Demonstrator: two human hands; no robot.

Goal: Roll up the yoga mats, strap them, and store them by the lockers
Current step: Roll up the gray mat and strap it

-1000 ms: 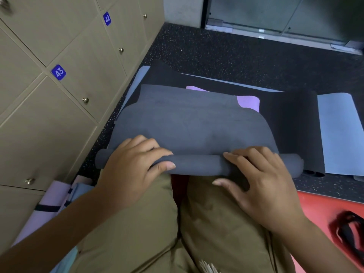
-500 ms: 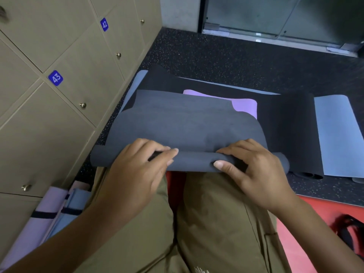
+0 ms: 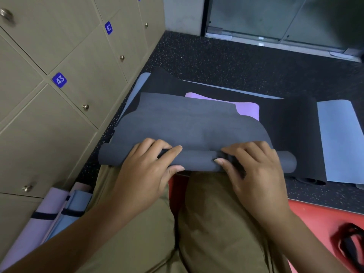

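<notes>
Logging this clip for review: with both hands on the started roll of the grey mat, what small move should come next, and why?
Probably roll forward another turn: both the left hand and right hand grip a thin roll at the grey mat's near edge, while most of it lies flat ahead.

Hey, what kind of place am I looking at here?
Probably a gym or yoga studio locker area: numbered lockers along the wall, speckled rubber floor, and several yoga mats, one grey mat being rolled, others already strapped beside the lockers.
</notes>
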